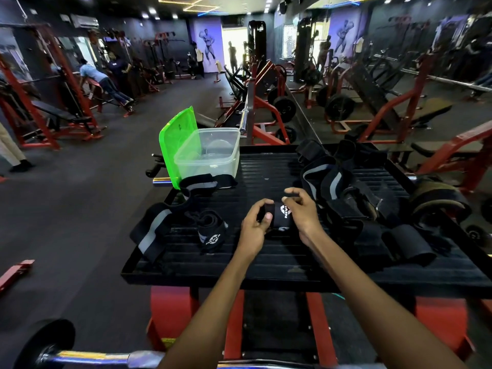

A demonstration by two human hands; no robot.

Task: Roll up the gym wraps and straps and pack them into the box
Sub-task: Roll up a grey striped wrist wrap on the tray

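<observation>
A black wrist wrap (282,215) with a white logo sits partly rolled between my hands over the black ribbed platform (266,171). My left hand (257,222) grips its left end with curled fingers and thumb. My right hand (302,209) pinches a thin black strap end (292,193) above the roll. A clear plastic box (210,153) stands at the platform's far left corner, its green lid (179,145) leaning upright against it. Another rolled wrap (211,231) lies to the left. Grey-striped black straps lie at left (153,230) and near the box (205,183).
A heap of black wraps and straps (346,187) covers the platform's right side, with two dark rolls (407,241) near the front right. A weight plate (436,203) sits past the right edge. A barbell (80,355) crosses below. Gym machines and people stand beyond.
</observation>
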